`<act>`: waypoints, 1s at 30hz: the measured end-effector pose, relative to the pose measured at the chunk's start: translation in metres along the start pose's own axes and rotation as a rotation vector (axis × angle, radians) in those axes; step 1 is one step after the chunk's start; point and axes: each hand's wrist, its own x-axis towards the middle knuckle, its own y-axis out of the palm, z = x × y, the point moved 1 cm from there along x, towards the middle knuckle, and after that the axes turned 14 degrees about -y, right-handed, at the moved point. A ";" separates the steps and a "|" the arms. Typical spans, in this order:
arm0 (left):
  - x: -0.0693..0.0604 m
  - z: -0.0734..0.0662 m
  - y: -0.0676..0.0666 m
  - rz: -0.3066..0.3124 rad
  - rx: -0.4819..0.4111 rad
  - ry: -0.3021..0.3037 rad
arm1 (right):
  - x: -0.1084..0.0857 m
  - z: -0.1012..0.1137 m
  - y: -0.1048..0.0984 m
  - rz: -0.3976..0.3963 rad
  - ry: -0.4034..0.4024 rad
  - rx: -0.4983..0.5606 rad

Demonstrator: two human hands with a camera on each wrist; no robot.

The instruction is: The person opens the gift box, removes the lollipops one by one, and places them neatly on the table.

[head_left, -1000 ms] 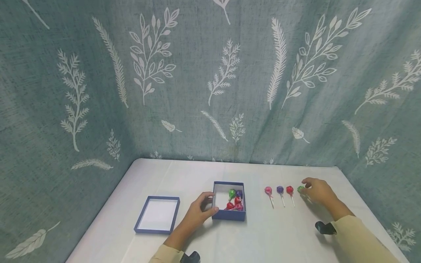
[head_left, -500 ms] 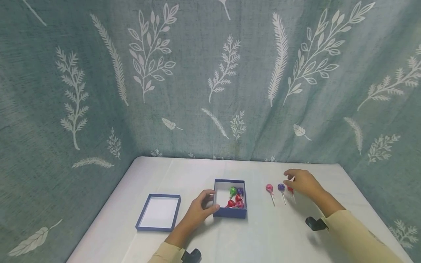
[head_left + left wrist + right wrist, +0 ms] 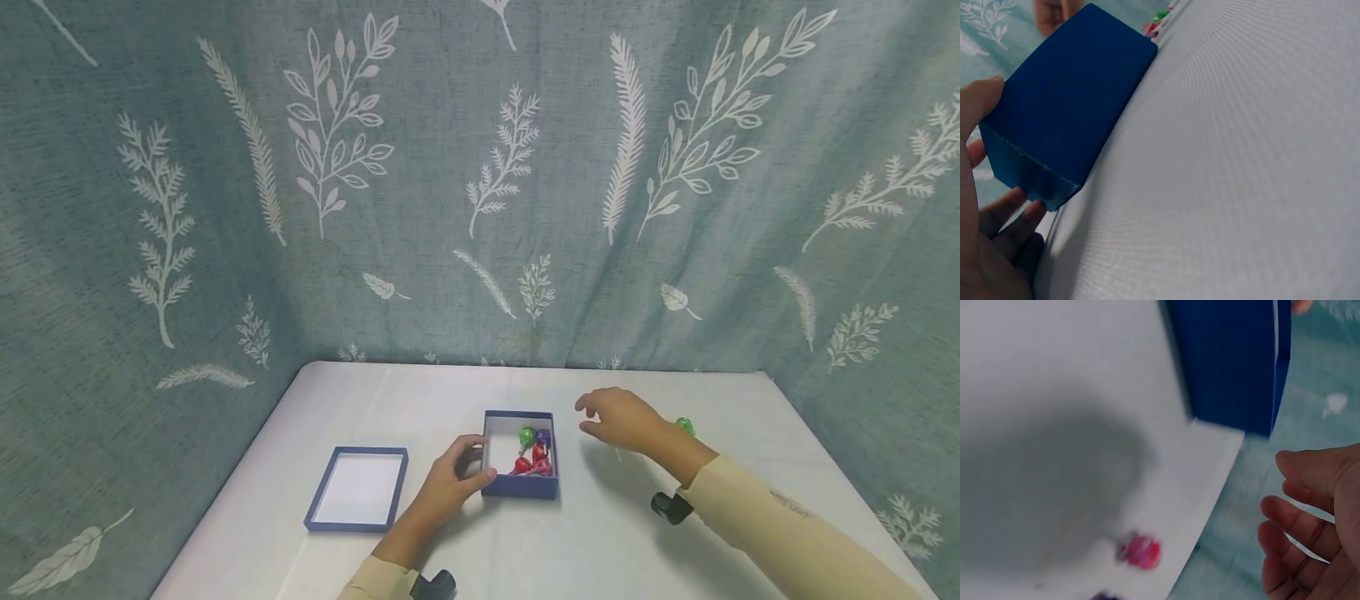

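Observation:
A blue open box (image 3: 519, 486) with a white inside stands mid-table and contains several wrapped lollipops (image 3: 540, 452) in green, purple, red and pink. My left hand (image 3: 448, 483) holds the box at its left side; in the left wrist view the thumb touches one edge and the fingertips the end wall. My right hand (image 3: 618, 418) is in the air right of the box, fingers loosely bent around nothing. A green lollipop (image 3: 685, 425) shows behind the right wrist. Beneath that hand lies a pink lollipop (image 3: 1141, 551), with a purple one (image 3: 1107, 596) partly in view.
The blue-rimmed box lid (image 3: 357, 489) lies inside up to the left of my left hand. A white cloth covers the table (image 3: 570, 542). Behind it hangs a teal curtain (image 3: 427, 208) with white leaf patterns.
My right hand has moved left from the green lollipop, past the red and purple ones, toward the box. The green lollipop stays on the table. My left hand keeps its hold on the box.

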 end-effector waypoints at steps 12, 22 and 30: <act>0.001 0.000 0.002 0.010 -0.001 -0.005 | 0.031 0.046 0.018 0.042 -0.199 0.054; 0.002 0.000 0.000 0.002 -0.001 0.017 | 0.046 0.064 0.040 0.133 -0.231 0.025; -0.012 -0.022 -0.005 0.023 -0.023 0.009 | 0.052 0.070 0.054 0.205 -0.227 -0.066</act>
